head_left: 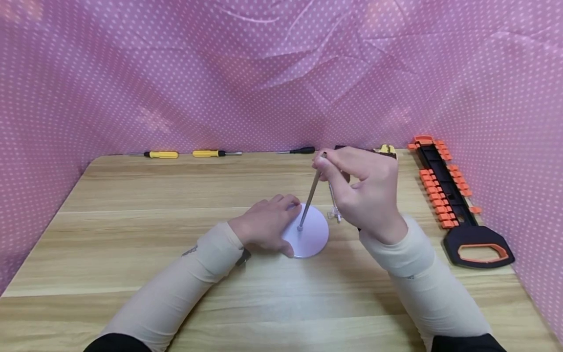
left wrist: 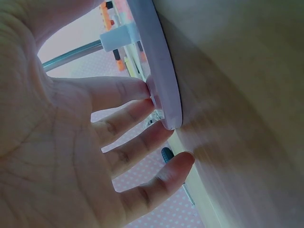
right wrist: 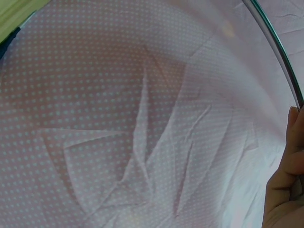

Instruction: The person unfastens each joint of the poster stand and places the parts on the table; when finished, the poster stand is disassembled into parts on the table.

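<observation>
A round white base [head_left: 314, 234] lies flat on the table, with a metal rod [head_left: 311, 198] rising at a tilt from its raised centre socket [left wrist: 115, 38]. My left hand [head_left: 270, 222] holds the base by its left side, thumb at the near edge and fingers at the far edge. Between thumb and fingers of my right hand [head_left: 365, 188], the rod's upper end is pinched. Just right of the base is a small clear plastic piece [head_left: 335, 213] with a thin rod above it, partly hidden by the right hand. Only part of the right hand shows in the right wrist view.
Along the back edge lie two yellow-handled screwdrivers [head_left: 162, 155] and a black-handled one [head_left: 303, 150]. A black and yellow tool [head_left: 386, 150] is partly behind the right hand. A black-and-orange rack with a handle [head_left: 477, 237] lies at right. Pink dotted cloth [head_left: 264, 73] encloses the table.
</observation>
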`<act>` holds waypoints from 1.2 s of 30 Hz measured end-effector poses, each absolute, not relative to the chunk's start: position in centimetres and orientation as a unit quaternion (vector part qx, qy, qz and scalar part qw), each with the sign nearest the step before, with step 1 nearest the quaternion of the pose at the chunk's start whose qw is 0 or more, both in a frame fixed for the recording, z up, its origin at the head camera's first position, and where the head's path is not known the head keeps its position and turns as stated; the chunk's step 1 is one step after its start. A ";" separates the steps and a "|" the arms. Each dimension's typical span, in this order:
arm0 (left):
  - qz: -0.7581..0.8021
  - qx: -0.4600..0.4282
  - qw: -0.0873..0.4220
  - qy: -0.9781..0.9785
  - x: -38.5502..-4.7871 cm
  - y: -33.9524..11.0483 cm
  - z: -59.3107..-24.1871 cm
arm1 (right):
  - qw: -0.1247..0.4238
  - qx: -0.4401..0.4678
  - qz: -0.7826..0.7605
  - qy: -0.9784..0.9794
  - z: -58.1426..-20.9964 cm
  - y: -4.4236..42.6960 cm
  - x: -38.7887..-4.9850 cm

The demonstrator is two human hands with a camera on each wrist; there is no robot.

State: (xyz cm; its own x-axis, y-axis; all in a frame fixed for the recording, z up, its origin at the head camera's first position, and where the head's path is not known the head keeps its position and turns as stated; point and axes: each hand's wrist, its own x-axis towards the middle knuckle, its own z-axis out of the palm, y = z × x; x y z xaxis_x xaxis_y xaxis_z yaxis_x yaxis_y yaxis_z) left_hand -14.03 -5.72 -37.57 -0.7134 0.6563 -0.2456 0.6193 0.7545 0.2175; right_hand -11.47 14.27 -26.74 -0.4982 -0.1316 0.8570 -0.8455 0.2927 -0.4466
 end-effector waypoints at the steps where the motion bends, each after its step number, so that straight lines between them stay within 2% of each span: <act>1: 0.059 0.346 0.155 0.924 -14.0 -5.7 -37.6 | 0.370 0.344 0.480 -0.717 -26.7 14.2 -11.3; 20: 0.059 0.343 0.158 0.924 -14.0 -5.7 -37.6 | 0.377 0.338 0.476 -0.719 -26.6 14.3 -11.2; 36: 0.052 0.342 0.159 0.925 -14.0 -5.6 -37.6 | 0.329 0.318 0.492 -0.741 -26.5 15.9 -13.0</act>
